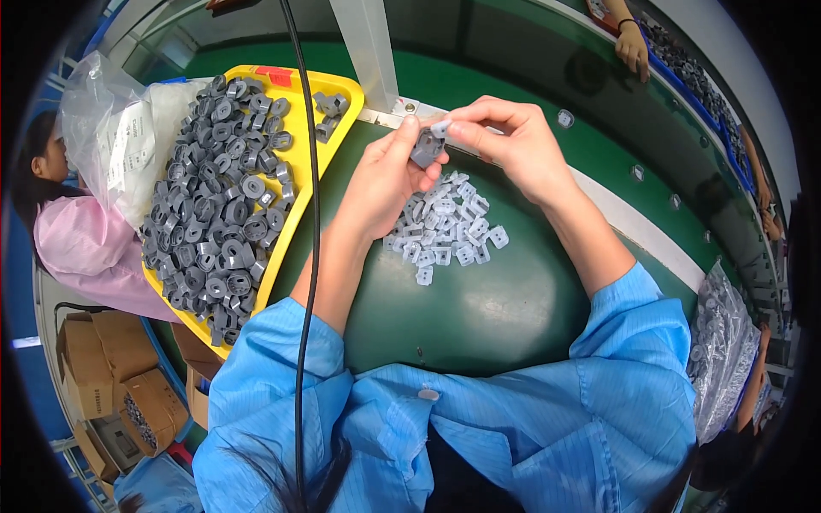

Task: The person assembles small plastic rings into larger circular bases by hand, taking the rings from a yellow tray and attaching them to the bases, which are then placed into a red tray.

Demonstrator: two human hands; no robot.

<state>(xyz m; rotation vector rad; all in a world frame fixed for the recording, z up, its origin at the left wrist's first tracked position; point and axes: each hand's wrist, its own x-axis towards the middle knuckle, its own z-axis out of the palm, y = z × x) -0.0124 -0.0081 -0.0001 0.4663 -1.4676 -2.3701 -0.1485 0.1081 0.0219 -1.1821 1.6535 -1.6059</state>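
Head view. Left hand [385, 175] holds a dark grey part [426, 147], grip narrow, thumb and fingers pinched round it. Right hand [513, 141] meets it from the other side, grip narrow too, fingertips pinching a small light grey clip [441, 127] that touches the top of the dark part. Both hands are raised together over the green surface [479, 308], fingertips touching.

Just below the two grips lies a loose pile of light clips [445, 227] on the surface, spread flat, some overlapping. To the left of the left grip sits a yellow tray [342, 94], heaped with dark grey parts [218, 197] of the same kind as the held one; a few lie apart in the tray's top corner. A black cable [310, 214] hangs down across the tray's right edge and past the left forearm. Beyond the tray, a clear plastic bag [111, 128] with white stuff inside.

Above the grips a white post [368, 47] stands at the edge of a green belt [513, 77]. Single light clips lie on the belt to the right of the right grip. A co-worker's hand [633, 47] rests at the belt's far side. Far right of the grips, a second bag [723, 342] of small grey pieces. Cardboard boxes [111, 359] sit low, left.
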